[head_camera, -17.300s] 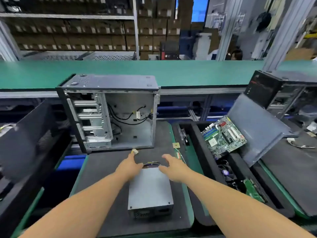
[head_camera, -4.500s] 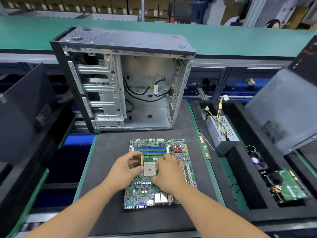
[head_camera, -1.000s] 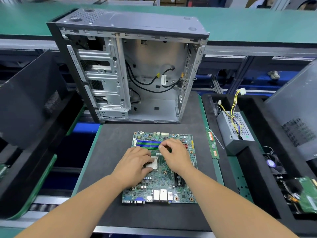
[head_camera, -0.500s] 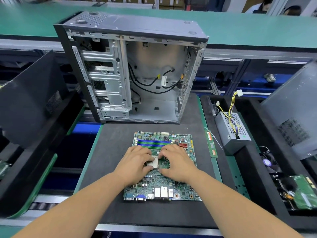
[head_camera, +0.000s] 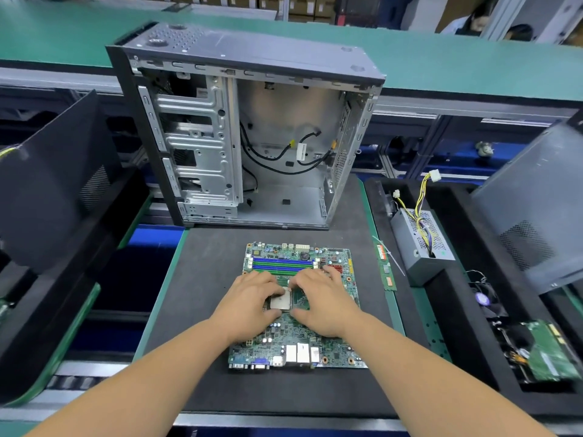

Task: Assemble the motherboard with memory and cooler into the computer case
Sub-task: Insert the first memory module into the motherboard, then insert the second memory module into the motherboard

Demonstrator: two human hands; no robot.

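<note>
— Board?
— Flat on the black mat (head_camera: pixel 202 279), just in front of the case (head_camera: pixel 252 127). Green board (head_camera: pixel 334 348), ports toward the near edge, blue and green slots at the far end.
— Case?
— Upright, side open, inside bare but for black cables (head_camera: pixel 277 152).
— Left hand?
— On the board, left hand (head_camera: pixel 249 305) with fingers bent over the left edge of the silver chip (head_camera: pixel 280 300), thumb under its near edge. Pinching it or only pressing, cannot tell.
— Right?
— Right hand (head_camera: pixel 325 302) beside it, fingertips down by the chip's right edge, thumb on the board. Grasp also unclear.
— Elsewhere?
— Memory stick (head_camera: pixel 386 268) on the mat's right rim. Supply (head_camera: pixel 419 247) with yellow wires in the tray to the right. Fan (head_camera: pixel 482 299) and drive (head_camera: pixel 549 354) nearer.
</note>
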